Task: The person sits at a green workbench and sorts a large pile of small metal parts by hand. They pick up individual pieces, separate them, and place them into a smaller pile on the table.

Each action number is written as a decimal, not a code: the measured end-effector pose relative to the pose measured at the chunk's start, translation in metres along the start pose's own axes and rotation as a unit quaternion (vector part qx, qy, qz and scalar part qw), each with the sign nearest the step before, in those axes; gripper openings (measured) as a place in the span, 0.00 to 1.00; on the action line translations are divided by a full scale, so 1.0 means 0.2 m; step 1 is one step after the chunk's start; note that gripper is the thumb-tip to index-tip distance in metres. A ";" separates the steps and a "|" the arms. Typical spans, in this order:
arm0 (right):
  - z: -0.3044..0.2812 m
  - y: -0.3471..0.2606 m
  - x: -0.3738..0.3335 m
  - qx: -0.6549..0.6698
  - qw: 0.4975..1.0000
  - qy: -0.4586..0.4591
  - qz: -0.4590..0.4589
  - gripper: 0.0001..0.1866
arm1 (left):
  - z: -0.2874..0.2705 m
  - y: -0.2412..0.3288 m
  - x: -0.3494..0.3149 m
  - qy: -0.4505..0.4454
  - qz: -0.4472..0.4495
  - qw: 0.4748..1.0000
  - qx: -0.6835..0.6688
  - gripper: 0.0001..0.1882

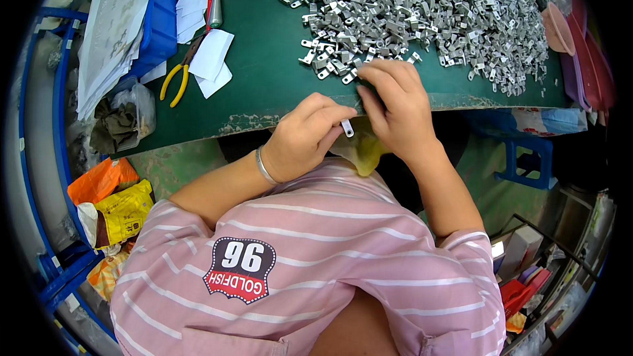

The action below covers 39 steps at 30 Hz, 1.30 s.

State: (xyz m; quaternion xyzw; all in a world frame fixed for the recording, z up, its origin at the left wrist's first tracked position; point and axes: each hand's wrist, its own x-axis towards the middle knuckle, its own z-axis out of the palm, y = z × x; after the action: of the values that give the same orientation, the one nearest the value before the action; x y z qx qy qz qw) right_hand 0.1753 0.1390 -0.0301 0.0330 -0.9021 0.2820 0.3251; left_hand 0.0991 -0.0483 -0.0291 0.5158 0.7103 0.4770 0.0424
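Note:
My left hand [304, 133] pinches a small flat metal bracket [347, 128] at the near edge of the green table [264, 59]. A silver bangle circles that wrist. My right hand [394, 107] rests on the table edge, fingers curled onto the near rim of a large heap of small metal brackets [422, 13]; whether it holds any of them is hidden. A yellowish plastic bag [366, 151] hangs just below both hands, under the table edge.
Yellow-handled pliers [177, 82], white paper slips [212, 59] and a blue tray [158, 20] under printed sheets lie at the left. Pink and red trays [580, 39] stand at the far right. A blue stool [527, 161] and orange and yellow bags [112, 201] sit on the floor.

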 end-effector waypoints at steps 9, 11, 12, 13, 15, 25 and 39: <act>-0.02 0.02 -0.05 -0.042 0.999 0.000 -0.019 0.14 | 0.02 -0.03 0.01 0.033 0.013 0.999 -0.022 0.35; -0.04 0.02 -0.08 -0.049 0.999 0.019 -0.013 0.15 | 0.03 -0.03 0.01 0.036 0.008 0.999 -0.029 0.35; -0.04 0.01 -0.10 -0.055 0.998 0.030 -0.010 0.15 | 0.03 -0.03 0.01 0.036 0.006 0.999 -0.031 0.35; -0.05 0.01 -0.11 -0.061 0.997 0.042 -0.007 0.16 | 0.03 -0.03 0.01 0.036 0.005 0.999 -0.032 0.35; -0.05 0.02 -0.15 -0.052 0.998 0.040 -0.020 0.17 | 0.03 -0.03 0.01 0.035 0.004 0.999 -0.033 0.35; -0.09 0.01 -0.15 0.089 0.996 0.018 0.027 0.17 | 0.03 -0.03 0.02 0.031 -0.009 0.999 -0.027 0.35; -0.12 -0.06 -0.18 0.029 0.991 -0.104 -0.081 0.16 | -0.06 -0.03 0.12 0.018 0.026 1.000 -0.001 0.10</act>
State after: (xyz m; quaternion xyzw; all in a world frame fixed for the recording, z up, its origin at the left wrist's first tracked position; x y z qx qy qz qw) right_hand 0.2201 0.1374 -0.0322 0.1449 -0.9168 0.2754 0.2503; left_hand 0.0772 -0.0377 -0.0158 0.5252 0.6971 0.4878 0.0180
